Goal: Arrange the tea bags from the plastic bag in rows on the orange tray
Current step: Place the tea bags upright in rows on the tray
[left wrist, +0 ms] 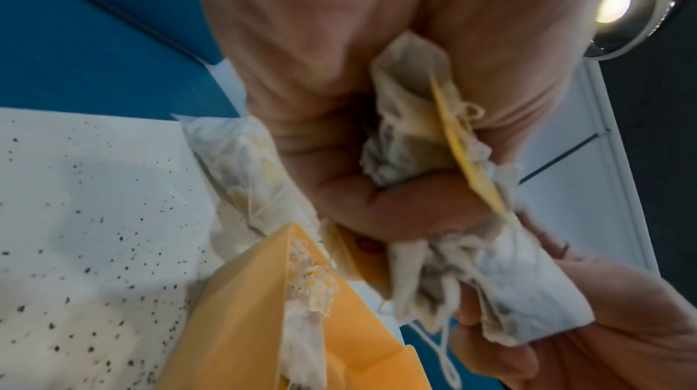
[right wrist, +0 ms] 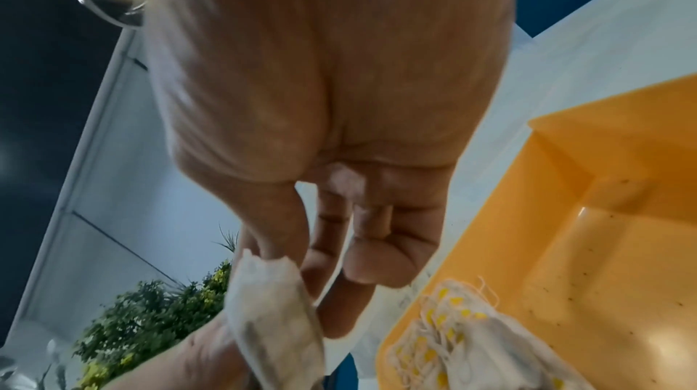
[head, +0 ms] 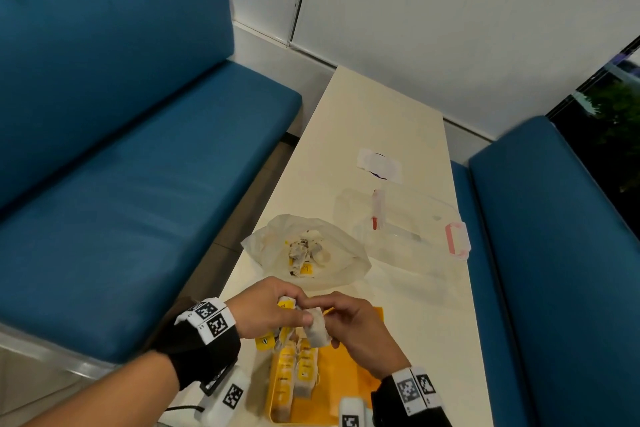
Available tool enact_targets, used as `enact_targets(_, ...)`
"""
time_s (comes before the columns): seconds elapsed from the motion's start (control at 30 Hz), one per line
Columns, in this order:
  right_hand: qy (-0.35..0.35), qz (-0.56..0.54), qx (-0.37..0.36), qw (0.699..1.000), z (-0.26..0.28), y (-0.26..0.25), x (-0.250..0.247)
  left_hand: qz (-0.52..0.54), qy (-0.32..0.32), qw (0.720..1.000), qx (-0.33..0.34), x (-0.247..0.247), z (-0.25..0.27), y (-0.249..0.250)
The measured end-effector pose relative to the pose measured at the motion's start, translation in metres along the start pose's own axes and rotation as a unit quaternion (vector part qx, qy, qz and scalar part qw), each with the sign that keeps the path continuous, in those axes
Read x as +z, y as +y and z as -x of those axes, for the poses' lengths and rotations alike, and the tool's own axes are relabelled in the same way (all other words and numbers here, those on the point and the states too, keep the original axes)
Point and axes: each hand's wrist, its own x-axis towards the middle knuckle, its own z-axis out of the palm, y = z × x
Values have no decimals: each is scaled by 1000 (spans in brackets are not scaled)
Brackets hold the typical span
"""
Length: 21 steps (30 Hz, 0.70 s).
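A bunch of tea bags (left wrist: 411, 128) is squeezed in the left hand (head: 266, 314); only the left wrist view shows this. One tea bag (head: 317, 329) is pinched, it seems, by the right hand (head: 360, 329) above the orange tray (head: 346, 378).

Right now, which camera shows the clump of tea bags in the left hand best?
The left wrist view: the clump of tea bags fills the left hand, its yellow tag showing. The head view shows it small, under the fingers. The right wrist view shows only the single tea bag being pulled away.
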Motion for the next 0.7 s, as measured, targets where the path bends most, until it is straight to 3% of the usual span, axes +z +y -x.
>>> enact_targets(0.2, 15, 5, -7, 1000, -2, 2, 0, 70, 6, 998, 0, 3, -2, -3)
enact_targets(0.37, 52, 3, 13, 999, -3, 1, -4, 6, 54, 998, 11, 2, -4, -7)
enact_targets(0.57, 96, 13, 13, 995, -8, -7, -7, -27, 22, 999, 5, -3, 1, -3)
enact_targets(0.7, 133, 18, 9, 991, -14, -5, -1, -25, 73, 997, -17, 4, -1, -3)
